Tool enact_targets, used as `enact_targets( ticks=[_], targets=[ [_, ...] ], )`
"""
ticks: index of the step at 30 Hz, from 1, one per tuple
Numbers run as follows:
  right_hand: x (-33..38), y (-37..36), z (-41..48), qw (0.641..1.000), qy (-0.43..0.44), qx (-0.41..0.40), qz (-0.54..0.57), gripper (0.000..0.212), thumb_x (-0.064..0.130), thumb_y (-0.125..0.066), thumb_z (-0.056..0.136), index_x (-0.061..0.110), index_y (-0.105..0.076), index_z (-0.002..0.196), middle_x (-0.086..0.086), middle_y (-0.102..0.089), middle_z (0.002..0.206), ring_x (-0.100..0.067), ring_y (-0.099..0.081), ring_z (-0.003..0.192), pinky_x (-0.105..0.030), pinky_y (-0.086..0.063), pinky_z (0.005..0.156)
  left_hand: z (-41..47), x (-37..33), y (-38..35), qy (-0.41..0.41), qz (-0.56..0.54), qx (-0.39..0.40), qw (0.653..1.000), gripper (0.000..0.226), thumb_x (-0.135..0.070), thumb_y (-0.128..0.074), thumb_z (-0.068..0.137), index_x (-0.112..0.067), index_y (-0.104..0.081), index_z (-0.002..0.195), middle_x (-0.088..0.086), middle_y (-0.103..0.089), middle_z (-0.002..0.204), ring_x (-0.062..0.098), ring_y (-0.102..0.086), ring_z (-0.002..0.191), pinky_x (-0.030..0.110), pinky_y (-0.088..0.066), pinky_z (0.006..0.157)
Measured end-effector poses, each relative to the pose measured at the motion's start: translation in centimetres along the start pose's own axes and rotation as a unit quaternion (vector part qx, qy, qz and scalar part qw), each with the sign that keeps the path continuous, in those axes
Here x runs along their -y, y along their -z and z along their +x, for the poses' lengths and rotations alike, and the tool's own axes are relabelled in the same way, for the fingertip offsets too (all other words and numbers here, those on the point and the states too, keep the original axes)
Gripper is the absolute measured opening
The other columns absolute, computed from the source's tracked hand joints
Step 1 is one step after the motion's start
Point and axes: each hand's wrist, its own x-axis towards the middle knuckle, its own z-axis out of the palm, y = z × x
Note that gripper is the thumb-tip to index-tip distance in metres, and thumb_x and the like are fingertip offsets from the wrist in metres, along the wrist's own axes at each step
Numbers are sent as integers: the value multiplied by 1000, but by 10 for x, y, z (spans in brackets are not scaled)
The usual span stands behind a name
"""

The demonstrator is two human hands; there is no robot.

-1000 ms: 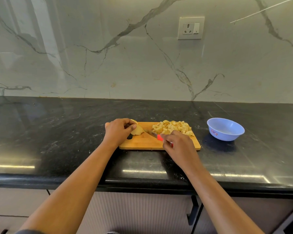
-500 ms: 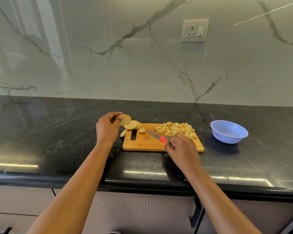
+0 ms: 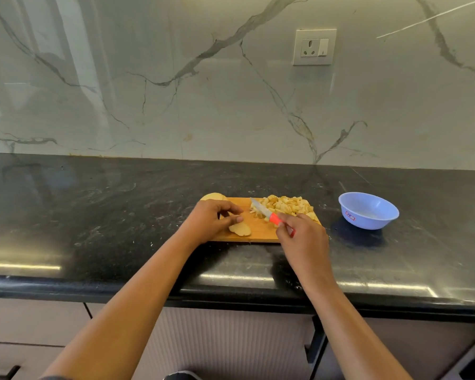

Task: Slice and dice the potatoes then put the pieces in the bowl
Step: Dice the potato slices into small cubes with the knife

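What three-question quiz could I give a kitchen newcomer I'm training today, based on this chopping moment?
1. True or false: the diced potato already lies in the bowl.
2. The left hand holds potato slices on: A a plate, B the cutting board, C the bowl.
3. Fill in: the knife is gripped by the ____ hand.

Key: 1 false, it is piled on the cutting board; 2 B; 3 right hand.
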Motion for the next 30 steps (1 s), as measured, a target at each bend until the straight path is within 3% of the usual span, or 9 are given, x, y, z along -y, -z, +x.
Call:
enact_targets(
  ticks=[2, 4, 6, 8, 13, 16, 21, 25, 30],
  targets=[
    [-2, 4, -4, 1000, -4, 4, 8, 30, 17, -56, 93, 20, -65, 121, 7, -54, 75, -5, -47, 63, -12, -33, 53, -5, -2, 0, -19, 28, -43, 999, 28, -36, -64, 88, -27, -67, 115, -20, -58, 93, -1, -55, 87, 9, -39, 75],
    [-5, 9, -7, 1000, -9, 15, 12, 30, 18, -56, 93, 20, -65, 122, 6, -57, 79, -8, -50, 68, -11, -34, 55, -12, 3, 2, -26, 93, -82, 992, 36, -47, -64, 85, -29, -67, 116, -17, -57, 95, 5, -53, 95, 24, -41, 93],
    [-8, 13, -8, 999, -9, 32, 13, 31, 18, -55, 94, 20, -64, 123, 6, -57, 83, -8, -50, 71, -11, -34, 57, -18, 8, 3, -8, 180, -66, 981, 51, -67, -59, 77, -37, -65, 117, -14, -59, 103, 11, -50, 107, 32, -33, 101],
    [-7, 15, -8, 998, 3, 57, 5, 32, 20, -54, 95, 23, -61, 126, 8, -54, 86, -6, -47, 72, -10, -34, 58, -18, 6, -1, 2, 251, -22, 968, 58, -74, -56, 72, -40, -63, 118, -8, -60, 111, 13, -49, 109, 30, -29, 100],
    [-2, 23, -7, 994, 24, 106, -20, 36, 22, -49, 98, 25, -53, 134, 8, -50, 93, -5, -44, 78, -12, -35, 59, -3, -1, -7, -25, 165, -3, 986, 42, -56, -63, 81, -34, -66, 117, -5, -65, 116, 12, -53, 109, 29, -33, 100],
    [1, 25, -7, 991, 23, 125, -31, 37, 23, -47, 98, 26, -51, 135, 9, -50, 97, -4, -43, 83, -16, -29, 64, 2, 5, -7, -29, 194, 6, 981, 38, -53, -57, 88, -38, -61, 123, -8, -61, 123, 11, -48, 116, 33, -24, 103],
    [6, 24, -2, 989, 27, 144, -31, 36, 21, -48, 98, 25, -53, 134, 4, -58, 105, -7, -50, 86, -18, -33, 67, -2, 10, -9, -63, 224, -20, 972, 38, -51, -53, 91, -37, -58, 126, -17, -50, 138, 7, -40, 129, 33, -20, 107],
    [12, 25, 5, 986, 42, 155, -49, 36, 19, -48, 98, 24, -53, 133, 1, -61, 108, -5, -46, 83, -17, -34, 68, -3, 11, -11, -102, 229, -21, 968, 33, -46, -55, 92, -28, -67, 117, -14, -62, 125, 6, -54, 118, 33, -34, 106],
    [17, 30, 11, 982, 59, 169, -58, 34, 17, -48, 97, 21, -57, 130, 0, -66, 111, -7, -55, 87, -15, -34, 67, -2, 7, -14, -73, 218, -19, 973, 33, -43, -55, 93, -26, -68, 118, -13, -66, 120, 7, -60, 107, 24, -45, 94]
  ],
)
